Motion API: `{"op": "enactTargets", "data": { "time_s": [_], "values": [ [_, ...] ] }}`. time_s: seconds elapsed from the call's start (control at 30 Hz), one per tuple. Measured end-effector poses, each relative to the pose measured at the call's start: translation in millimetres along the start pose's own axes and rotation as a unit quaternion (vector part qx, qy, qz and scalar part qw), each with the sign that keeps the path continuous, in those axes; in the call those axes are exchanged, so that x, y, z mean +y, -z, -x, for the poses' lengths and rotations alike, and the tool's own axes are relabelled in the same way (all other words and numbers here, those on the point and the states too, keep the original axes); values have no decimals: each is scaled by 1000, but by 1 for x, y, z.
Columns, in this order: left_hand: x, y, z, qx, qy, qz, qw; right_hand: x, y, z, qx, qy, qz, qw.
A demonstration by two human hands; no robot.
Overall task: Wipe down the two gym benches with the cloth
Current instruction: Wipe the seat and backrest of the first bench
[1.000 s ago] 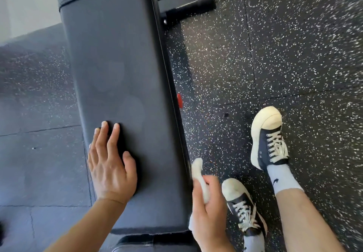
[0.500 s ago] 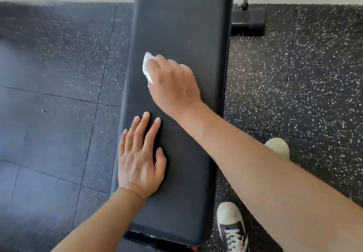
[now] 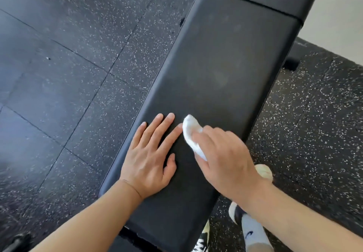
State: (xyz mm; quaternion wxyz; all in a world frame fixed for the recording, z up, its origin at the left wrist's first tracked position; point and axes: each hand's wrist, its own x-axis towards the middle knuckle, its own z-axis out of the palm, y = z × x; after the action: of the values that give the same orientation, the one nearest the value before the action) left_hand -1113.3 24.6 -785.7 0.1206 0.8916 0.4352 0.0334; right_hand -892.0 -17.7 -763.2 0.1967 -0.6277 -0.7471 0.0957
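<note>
Near end of the padded surface: left hand is lying flat, fingers straight, bracing. Just right of it, right hand is gripping the white cloth, bunched, and pressing it on the pad, touching the left fingertips. Judgement: the wiping is going best in long overlapping strokes toward the far seam, with even pressure, the bracing hand shifting off unwiped patches. Counting: two hands, one cloth, one bench showing; the second is lying out of view
</note>
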Motion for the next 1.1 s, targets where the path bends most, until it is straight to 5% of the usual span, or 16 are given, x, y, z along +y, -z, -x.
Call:
{"op": "enactTargets", "data": {
  "time_s": [0.13, 0.27, 0.37, 0.47, 0.57, 0.8, 1.0, 1.1],
  "values": [
    [1, 0, 0, -6, 2, -1, 1000, 15, 4, 10, -36, 101, 47, 993],
    [2, 1, 0, -14, 10, -8, 1000, 51, 5, -67, 16, 146, 35, 989],
    [2, 1, 0, -21, 13, -18, 1000, 89, 8, -154, 65, 74, 15, 995],
    [2, 0, 0, -25, 14, -24, 999, 123, 9, -227, 41, -59, 41, 997],
    [2, 0, 0, -27, 20, -33, 999, 113, 11, -241, 23, -97, 54, 994],
    [3, 2, 2, -45, 24, -36, 998, 27, 6, -124, -79, 108, -4, 991],
    [3, 2, 0, -51, 29, -20, 998, 69, 17, -140, -105, 284, 8, 953],
    [3, 4, -1, -58, 27, -15, 998, 106, 27, -194, -83, 246, 36, 965]
  ]
}}
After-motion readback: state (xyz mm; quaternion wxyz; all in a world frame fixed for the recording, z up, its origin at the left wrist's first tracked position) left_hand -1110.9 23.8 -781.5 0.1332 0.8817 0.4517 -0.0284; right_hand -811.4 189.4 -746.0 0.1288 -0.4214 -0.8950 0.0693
